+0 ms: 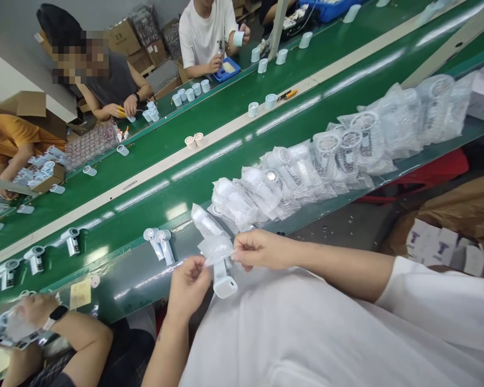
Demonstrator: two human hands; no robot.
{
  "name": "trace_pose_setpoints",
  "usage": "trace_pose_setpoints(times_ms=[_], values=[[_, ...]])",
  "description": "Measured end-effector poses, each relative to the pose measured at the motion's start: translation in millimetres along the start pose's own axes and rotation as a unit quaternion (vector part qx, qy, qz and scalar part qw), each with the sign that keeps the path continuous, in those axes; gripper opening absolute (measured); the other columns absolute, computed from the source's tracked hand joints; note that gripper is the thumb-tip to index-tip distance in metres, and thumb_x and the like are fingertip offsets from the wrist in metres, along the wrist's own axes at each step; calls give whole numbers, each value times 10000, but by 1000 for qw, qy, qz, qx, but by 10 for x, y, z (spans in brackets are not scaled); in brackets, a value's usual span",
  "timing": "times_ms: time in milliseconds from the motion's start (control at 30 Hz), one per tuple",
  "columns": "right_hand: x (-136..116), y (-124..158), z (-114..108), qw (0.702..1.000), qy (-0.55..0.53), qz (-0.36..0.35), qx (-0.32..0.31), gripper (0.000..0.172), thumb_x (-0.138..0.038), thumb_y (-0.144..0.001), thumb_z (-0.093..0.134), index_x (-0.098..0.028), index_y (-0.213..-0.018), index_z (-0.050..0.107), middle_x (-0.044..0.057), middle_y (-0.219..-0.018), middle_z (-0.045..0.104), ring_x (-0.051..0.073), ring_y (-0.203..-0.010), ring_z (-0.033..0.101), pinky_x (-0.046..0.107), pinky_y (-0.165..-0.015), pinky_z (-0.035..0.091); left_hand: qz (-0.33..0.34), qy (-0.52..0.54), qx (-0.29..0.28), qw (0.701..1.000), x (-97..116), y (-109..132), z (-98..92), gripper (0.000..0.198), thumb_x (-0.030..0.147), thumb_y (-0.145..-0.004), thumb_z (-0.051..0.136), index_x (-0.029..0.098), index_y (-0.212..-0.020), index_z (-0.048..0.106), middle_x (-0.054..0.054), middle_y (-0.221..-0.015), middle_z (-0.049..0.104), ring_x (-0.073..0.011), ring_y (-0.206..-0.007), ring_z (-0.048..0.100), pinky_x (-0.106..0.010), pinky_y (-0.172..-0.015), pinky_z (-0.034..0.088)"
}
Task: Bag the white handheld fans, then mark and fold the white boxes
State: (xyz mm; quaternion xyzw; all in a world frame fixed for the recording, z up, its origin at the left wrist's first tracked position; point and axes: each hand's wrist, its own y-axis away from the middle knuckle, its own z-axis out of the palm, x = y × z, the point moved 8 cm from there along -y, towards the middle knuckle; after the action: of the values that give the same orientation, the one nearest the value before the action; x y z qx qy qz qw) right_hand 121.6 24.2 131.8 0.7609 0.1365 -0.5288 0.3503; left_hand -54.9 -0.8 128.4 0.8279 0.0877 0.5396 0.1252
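Observation:
A small white hand-held fan [224,279] hangs between my hands, its head inside a clear plastic bag [214,248]. My left hand [189,285] pinches the bag's lower edge with closed fingers. My right hand [258,249] is pinched on the bag's other edge. Just beyond, on the near edge of the green conveyor belt [145,204], lies another bagged fan [205,220].
A long heap of bagged fans [331,156] lies along the belt to the right. Two unbagged fans [161,243] lie to the left, with more further along [70,241]. A co-worker's arm with a smartwatch [54,317] is at lower left. Other people work across the belt.

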Motion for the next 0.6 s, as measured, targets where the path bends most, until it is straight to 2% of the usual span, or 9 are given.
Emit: trace_pose_setpoints(times_ms=[100,167,267,333,400,467,533,600], values=[[-39,-50,-10,1000,4,-20,14,170,-237,-750,623,-179,-662,489,-55,-574,514,78,-527,454,188,-497,322,-20,31,18,999,72,14,-105,144,289,-649,645,157,-700,619,19,-573,604,-96,-504,523,-197,-492,410],[16,-96,35,997,-74,8,3,168,-209,-724,625,-185,-682,464,-62,-594,523,81,-543,503,181,-512,373,-38,58,2,998,71,35,-114,143,272,-637,641,158,-722,622,21,-573,602,-102,-506,541,-213,-510,442],[83,-186,138,971,-225,72,-16,210,-207,-699,636,-194,-712,427,-73,-618,514,102,-575,586,217,-574,481,-70,103,-14,992,-12,57,-172,192,260,-623,643,158,-785,629,28,-586,602,-102,-475,549,-239,-517,473],[30,-278,175,962,-264,69,-16,192,-222,-719,623,-196,-732,433,-68,-626,520,105,-582,592,232,-588,497,-79,138,-6,987,-106,43,-270,231,266,-625,656,152,-825,639,22,-618,615,-100,-470,550,-242,-506,476],[-105,-393,194,975,-223,6,-14,144,-229,-745,605,-193,-761,467,-62,-628,531,90,-566,550,204,-553,450,-92,203,22,975,-263,7,-381,265,292,-620,693,150,-839,642,9,-665,631,-118,-535,585,-256,-531,506],[-248,-499,289,987,-139,-73,-31,98,-200,-745,595,-188,-771,502,-65,-626,522,75,-552,490,186,-520,383,-137,303,53,942,-521,-27,-415,311,386,-640,720,157,-827,624,-12,-720,649,-161,-648,636,-321,-611,559],[-362,-574,516,983,-48,-154,-89,99,-131,-705,594,-186,-733,517,-67,-637,513,71,-568,455,190,-532,354,-209,395,34,894,-815,-45,-262,407,528,-683,689,158,-833,610,-53,-779,672,-217,-733,668,-408,-672,578],[-406,-614,789,963,32,-222,-152,154,-48,-649,577,-187,-657,510,-67,-624,497,75,-588,436,204,-581,359,-263,433,-12,862,-1066,-57,-25,443,556,-693,684,146,-848,615,-93,-809,686,-252,-759,679,-427,-689,574]])
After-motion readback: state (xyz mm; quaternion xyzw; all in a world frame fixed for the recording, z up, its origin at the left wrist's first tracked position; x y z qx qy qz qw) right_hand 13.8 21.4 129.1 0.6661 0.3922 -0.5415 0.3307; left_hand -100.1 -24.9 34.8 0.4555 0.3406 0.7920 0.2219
